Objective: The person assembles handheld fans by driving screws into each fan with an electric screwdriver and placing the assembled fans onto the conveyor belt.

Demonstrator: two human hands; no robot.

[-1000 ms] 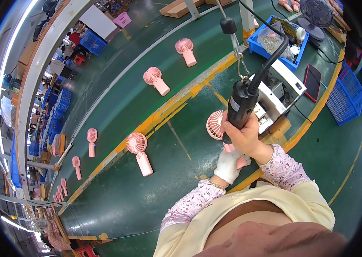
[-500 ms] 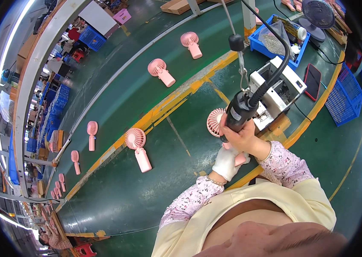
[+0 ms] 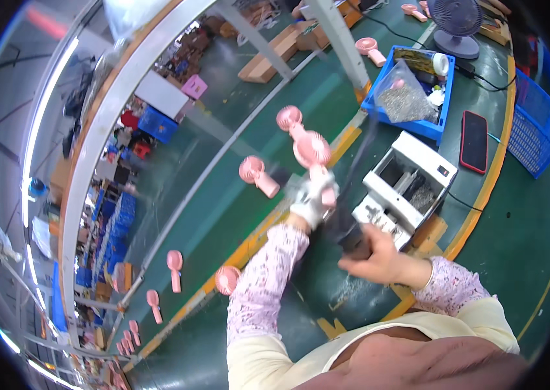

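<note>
While a pink fan (image 3: 312, 149) is being gripped in the gloved left hand (image 3: 314, 198) over the yellow edge (image 3: 345, 143) of the green belt (image 3: 216, 227), a blurred black tool (image 3: 353, 242) is being held in the right hand (image 3: 382, 256) beside a white machine (image 3: 428, 156), beyond which a bag (image 3: 405, 101) is being held in a blue bin (image 3: 442, 123).

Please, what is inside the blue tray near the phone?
The blue tray holds, among other things, a clear bag of small grey pieces and, behind it, a container with a white lid. What lies under the bag is covered from view.
</note>
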